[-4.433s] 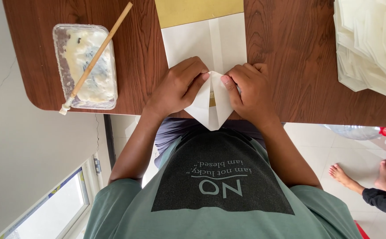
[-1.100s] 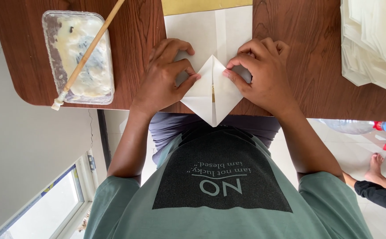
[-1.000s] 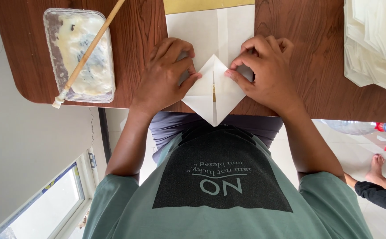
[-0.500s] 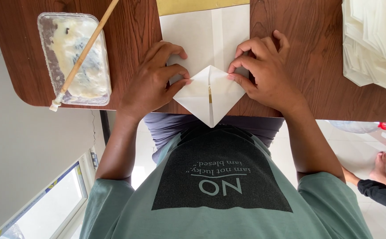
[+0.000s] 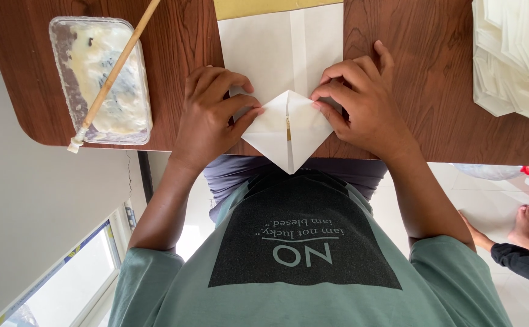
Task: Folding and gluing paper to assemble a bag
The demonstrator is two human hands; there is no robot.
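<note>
tray (image 5: 136, 79): clear plastic, smeared with pale paste
stick (image 5: 114, 74): lying across tray
stack (image 5: 513, 54): white sheets on table (image 5: 422, 72)

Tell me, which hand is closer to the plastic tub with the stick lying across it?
Left. The left hand holds the folded white paper at its left flap, just right of the tub. The right hand holds the paper's opposite flap, farther away.
</note>
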